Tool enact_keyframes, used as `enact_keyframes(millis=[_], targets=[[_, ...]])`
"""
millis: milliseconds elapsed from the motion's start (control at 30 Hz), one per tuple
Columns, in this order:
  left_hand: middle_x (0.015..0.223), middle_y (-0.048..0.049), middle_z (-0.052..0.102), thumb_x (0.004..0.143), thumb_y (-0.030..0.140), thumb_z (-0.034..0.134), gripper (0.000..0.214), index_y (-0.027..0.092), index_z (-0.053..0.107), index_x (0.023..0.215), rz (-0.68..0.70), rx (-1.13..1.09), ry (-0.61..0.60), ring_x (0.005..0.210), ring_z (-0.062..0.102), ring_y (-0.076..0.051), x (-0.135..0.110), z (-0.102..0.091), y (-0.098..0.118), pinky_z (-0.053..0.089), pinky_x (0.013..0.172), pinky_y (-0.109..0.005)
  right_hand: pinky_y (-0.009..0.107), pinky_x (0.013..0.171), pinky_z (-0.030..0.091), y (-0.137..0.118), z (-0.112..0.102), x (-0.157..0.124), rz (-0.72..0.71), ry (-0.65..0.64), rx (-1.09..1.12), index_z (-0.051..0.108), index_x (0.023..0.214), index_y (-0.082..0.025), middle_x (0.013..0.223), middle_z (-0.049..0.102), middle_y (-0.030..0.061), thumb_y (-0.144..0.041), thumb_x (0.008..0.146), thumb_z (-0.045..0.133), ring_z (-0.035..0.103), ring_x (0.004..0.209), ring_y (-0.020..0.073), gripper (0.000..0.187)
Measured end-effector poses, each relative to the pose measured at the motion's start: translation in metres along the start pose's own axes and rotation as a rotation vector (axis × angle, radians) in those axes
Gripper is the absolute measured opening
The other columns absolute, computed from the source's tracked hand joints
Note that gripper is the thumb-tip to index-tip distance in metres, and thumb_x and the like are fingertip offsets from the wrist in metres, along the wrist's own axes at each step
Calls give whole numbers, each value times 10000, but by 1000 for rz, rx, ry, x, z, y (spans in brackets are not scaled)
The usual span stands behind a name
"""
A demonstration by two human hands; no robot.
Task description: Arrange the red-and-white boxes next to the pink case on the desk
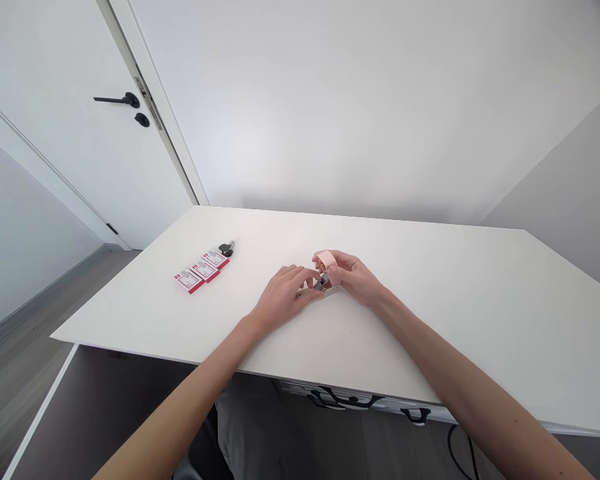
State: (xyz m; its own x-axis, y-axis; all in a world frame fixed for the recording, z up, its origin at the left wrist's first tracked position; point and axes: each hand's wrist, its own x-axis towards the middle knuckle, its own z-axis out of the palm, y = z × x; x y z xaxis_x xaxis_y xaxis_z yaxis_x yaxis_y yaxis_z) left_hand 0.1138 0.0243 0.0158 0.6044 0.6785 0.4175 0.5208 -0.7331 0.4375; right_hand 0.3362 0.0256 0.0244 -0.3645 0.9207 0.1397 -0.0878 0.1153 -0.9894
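My right hand (356,277) is closed around a pale pink curved band (327,259), thumb in front and fingers behind. At the band's lower side is a small dark and silver metal piece (322,281), perhaps a clasp. The curled fingers of my left hand (289,291) pinch at this metal piece. Both hands rest low over the white table, close together. A pale strip runs under my left hand, and a small dark pattern shows by its palm. Whether the strip belongs to the band I cannot tell.
On the left lie several white and red cards (205,270) in an overlapping row, beside a small black and silver item (227,249). The white table (430,300) meets a wall behind. A door with a black handle (125,100) stands at far left; black drawer handles (350,400) show below.
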Motion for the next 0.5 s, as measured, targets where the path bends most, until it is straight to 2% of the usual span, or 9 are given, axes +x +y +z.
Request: enact_keyframes(millis=[200, 500], targets=[[989, -24, 731, 1069, 401, 512, 218, 262, 678, 1093, 42, 38, -39, 905, 641, -201, 0, 0, 0, 459, 902, -385, 407, 912, 542, 1, -1, 0, -2, -14, 21, 754, 1081, -297, 1212, 682, 81, -642, 812, 785, 592, 1234, 301, 439], [987, -18, 722, 1076, 347, 475, 200, 252, 647, 1039, 10, 10, -33, 886, 626, -197, 0, -1, 3, 462, 914, -381, 433, 892, 540, 2, -3, 0, 19, -3, -62, 750, 1099, -297, 1124, 698, 78, -704, 793, 760, 616, 1163, 306, 509]])
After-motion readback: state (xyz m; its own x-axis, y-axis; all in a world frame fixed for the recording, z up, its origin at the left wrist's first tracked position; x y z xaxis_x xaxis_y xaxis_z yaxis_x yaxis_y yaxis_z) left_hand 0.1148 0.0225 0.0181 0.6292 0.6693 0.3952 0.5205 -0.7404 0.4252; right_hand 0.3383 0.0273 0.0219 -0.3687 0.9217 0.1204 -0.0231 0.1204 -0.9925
